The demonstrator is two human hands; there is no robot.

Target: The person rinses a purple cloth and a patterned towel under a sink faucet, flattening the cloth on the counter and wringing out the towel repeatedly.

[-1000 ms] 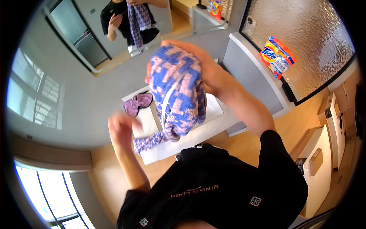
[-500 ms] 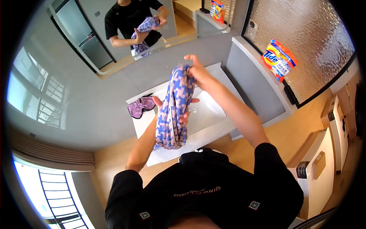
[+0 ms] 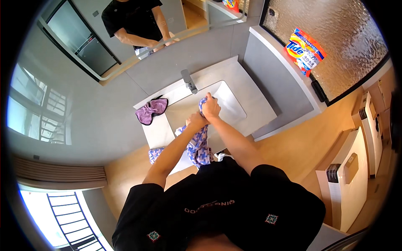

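We had both hands on the blue-and-pink checked cloth [image 3: 197,142] over the sink [image 3: 232,104]. Right hand [image 3: 210,109] gripped the top end, fist closed round bunched fabric, just below the tap [image 3: 189,81]. Left hand [image 3: 196,121] sat just behind and below it, also closed on the cloth; the two grips were touching or nearly so. The rest of the cloth hung down from the left grip toward our body, draped over the front edge of the surface [image 3: 159,134], with a loose tail off to the left of that grip.

Handling judgement: soft, limp, no stiffness, so it sagged wherever it was unsupported. Whether it was wet we could not tell; if so, heavier and likely to drip. Not fragile and not slippery. Best hold was a full-fist grip on gathered fabric, as we had it, not a pinch on one edge. The hanging tail could drag on the edge.

A purple rag [image 3: 150,111] lay on the surface, well left of both grips and untouched.
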